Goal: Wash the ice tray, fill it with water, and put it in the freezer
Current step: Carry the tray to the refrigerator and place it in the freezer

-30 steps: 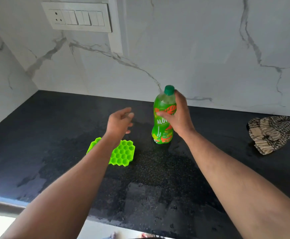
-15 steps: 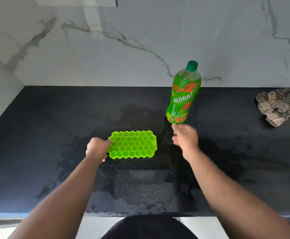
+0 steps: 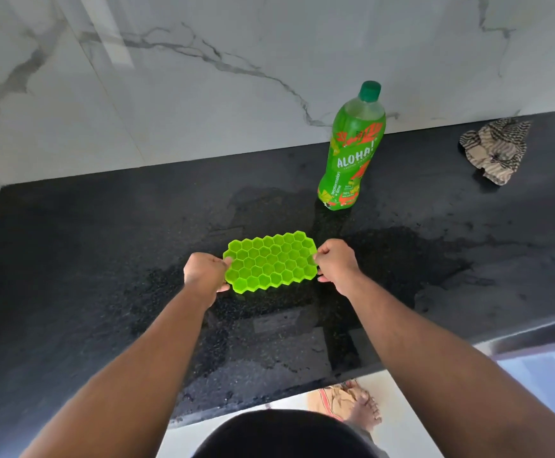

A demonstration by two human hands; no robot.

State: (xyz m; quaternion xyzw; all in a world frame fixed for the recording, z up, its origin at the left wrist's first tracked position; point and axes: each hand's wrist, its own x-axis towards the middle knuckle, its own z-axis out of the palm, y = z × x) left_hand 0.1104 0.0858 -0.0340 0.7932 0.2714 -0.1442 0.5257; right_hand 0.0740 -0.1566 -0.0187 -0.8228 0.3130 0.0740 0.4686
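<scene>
Now the ice tray point(image 3: 270, 262) lies midway between the counter's point(image 3: 71, 259) front and back edges, long axis running left to right, with the left hand point(image 3: 204, 272) and right hand point(image 3: 335, 263) each pinching one short end, equally near.

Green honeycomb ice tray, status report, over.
Left hand and right hand grip green honeycomb silicone ice tray by its ends. Green plastic bottle upright behind, apart. Nothing blocking.
</scene>
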